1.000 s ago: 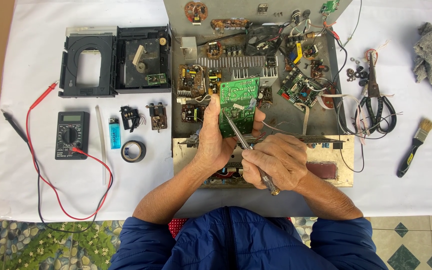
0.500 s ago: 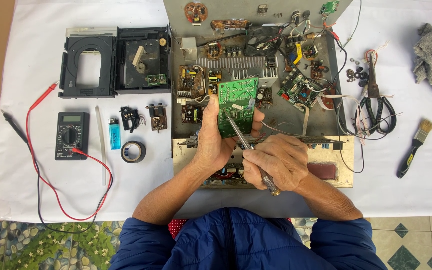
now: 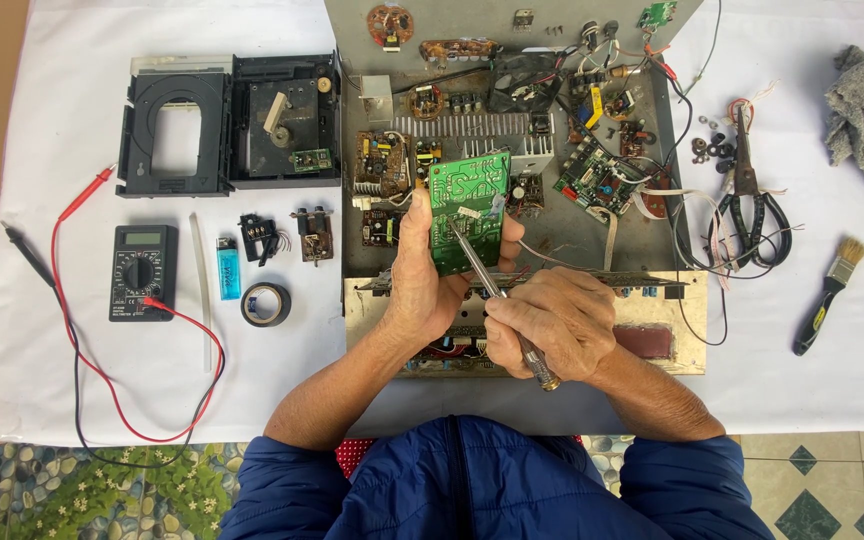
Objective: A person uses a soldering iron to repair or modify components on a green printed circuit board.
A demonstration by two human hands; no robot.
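Left hand (image 3: 422, 275) grips a green circuit board (image 3: 470, 205) upright over the open amplifier chassis (image 3: 512, 150). Right hand (image 3: 552, 325) is closed on a screwdriver (image 3: 497, 295), tip on the board face. Advisable: steady the board, keep the tip square, press lightly. Board's far side hidden; tip contact unclear. Multimeter (image 3: 142, 272) on counter (image 3: 72, 120) at left

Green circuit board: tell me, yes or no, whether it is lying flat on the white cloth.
No, the left hand holds the green circuit board up over the opened metal chassis, clear of the white cloth.
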